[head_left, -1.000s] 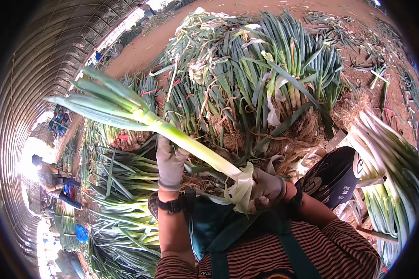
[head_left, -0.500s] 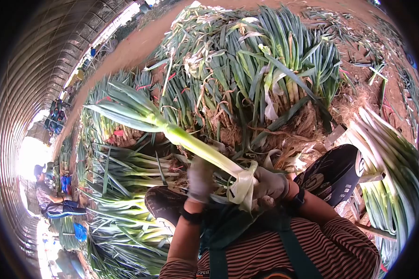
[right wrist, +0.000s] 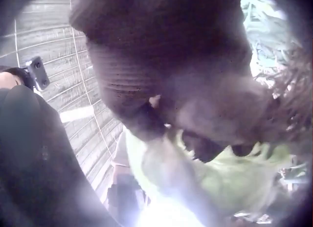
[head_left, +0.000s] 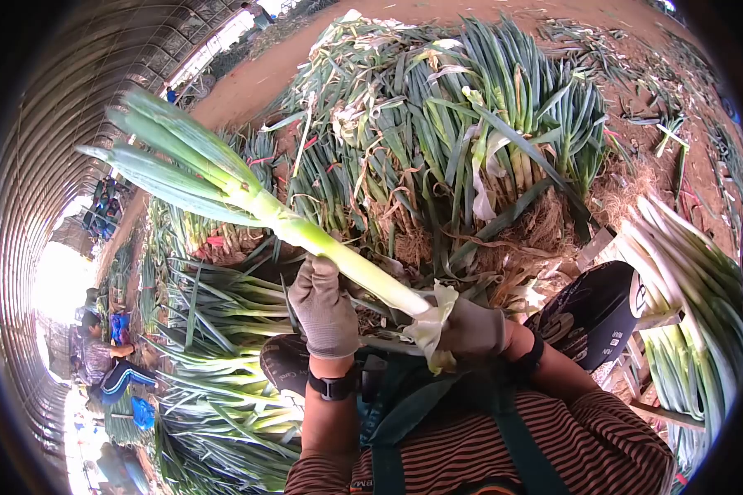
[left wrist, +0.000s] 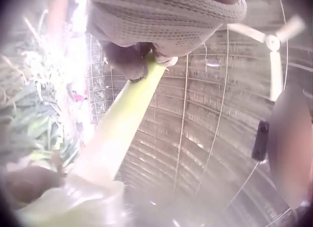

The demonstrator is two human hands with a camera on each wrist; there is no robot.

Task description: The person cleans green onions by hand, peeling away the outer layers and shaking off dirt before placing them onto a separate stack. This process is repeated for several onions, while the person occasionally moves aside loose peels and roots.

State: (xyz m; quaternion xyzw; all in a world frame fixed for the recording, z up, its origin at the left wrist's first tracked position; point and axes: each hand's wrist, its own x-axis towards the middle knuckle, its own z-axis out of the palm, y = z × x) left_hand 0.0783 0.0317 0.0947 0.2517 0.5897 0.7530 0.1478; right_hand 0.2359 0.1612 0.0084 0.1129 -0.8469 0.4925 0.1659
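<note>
A long green onion (head_left: 330,249) slants across the head view, its green leaves fanned at the upper left and its pale end near my lap. My left hand (head_left: 325,309), in a light knit glove, grips the stalk from below; the left wrist view shows fingertips (left wrist: 128,65) curled round it. At the pale end, my gloved right hand (head_left: 473,328) holds the base, with a loose peeled outer layer (head_left: 431,323) hanging there. In the right wrist view, that layer (right wrist: 225,180) hangs under the dark, curled fingers (right wrist: 205,146).
A tall heap of untrimmed green onions (head_left: 437,124) with dry roots stands in front. More onions (head_left: 223,363) lie at the left, and a white-stalked pile (head_left: 685,289) rests on a rack at the right. Another person (head_left: 107,359) is at the far left.
My left hand dropped off the stalk toward my lap, then rose and gripped it again. The onion's leafy end dipped right, then swung back up and left. My right hand stayed at the base.
</note>
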